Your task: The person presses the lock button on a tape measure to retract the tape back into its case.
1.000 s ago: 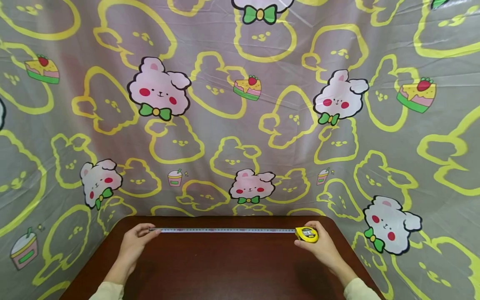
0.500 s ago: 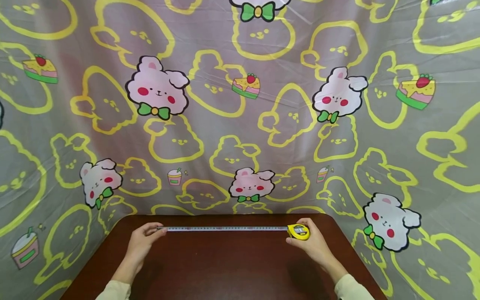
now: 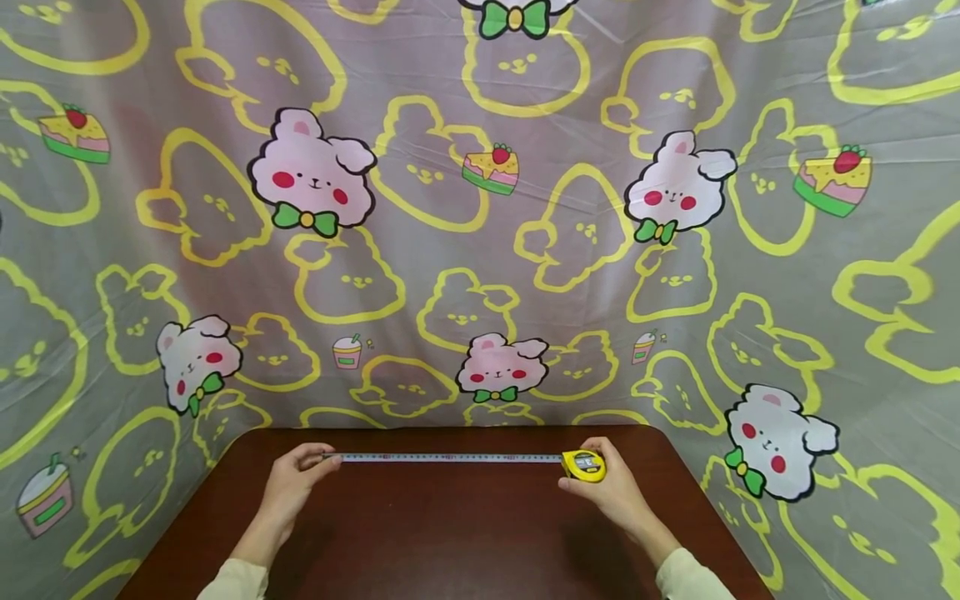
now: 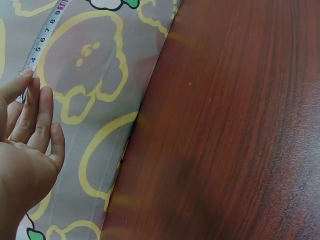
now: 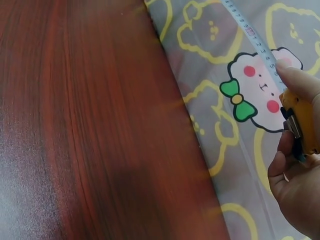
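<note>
A yellow tape measure (image 3: 583,466) sits in my right hand (image 3: 611,492), whose fingers and thumb grip its case. Its white blade (image 3: 450,457) runs out straight and level to the left, above the table. At the blade's end, my left hand (image 3: 288,487) pinches the tip between thumb and fingers. In the left wrist view the blade (image 4: 42,42) shows its low numbers beside the thumb, while the other fingers are loosely bent. The right wrist view shows the case (image 5: 300,117) from its edge, with a metal clip; part of it is cut off by the frame.
A dark brown wooden table (image 3: 450,533) lies under both hands. Behind it and along both sides hangs a grey curtain (image 3: 442,242) printed with yellow outlines, white rabbits and cakes. The table's back edge is close beyond the blade.
Both hands have come closer together, the right moving left and the left moving right. The visible length of blade between them has become shorter.
</note>
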Motion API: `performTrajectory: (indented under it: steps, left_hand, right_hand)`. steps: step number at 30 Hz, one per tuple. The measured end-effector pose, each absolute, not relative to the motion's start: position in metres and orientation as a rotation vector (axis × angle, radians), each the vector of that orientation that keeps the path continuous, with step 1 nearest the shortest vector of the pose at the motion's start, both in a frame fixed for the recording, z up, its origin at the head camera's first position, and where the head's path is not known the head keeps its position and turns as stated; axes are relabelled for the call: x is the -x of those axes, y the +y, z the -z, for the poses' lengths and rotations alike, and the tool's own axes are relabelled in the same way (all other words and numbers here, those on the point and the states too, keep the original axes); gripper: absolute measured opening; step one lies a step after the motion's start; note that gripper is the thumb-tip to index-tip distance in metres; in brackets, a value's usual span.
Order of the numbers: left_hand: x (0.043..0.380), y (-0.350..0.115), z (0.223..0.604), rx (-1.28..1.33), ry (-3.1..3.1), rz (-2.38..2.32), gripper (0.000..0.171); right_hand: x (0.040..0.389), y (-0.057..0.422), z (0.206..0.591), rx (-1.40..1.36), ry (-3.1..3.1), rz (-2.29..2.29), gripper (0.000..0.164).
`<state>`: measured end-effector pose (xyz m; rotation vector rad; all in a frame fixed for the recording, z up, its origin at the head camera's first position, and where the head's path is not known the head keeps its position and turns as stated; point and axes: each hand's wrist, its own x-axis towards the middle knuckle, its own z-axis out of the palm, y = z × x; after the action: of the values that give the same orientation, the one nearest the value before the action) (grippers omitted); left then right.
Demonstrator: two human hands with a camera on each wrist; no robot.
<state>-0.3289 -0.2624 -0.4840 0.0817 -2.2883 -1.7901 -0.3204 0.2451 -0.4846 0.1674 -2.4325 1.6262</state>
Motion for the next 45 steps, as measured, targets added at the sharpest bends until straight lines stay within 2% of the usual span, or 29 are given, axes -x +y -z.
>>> performTrajectory:
  steps: [45]
  left_hand:
    - [0.336, -0.189, 0.493, 0.055, -2.247, 1.891, 0.027]
  right_hand:
    - [0.322, 0.175, 0.487, -0.241, -2.417, -1.499, 0.065]
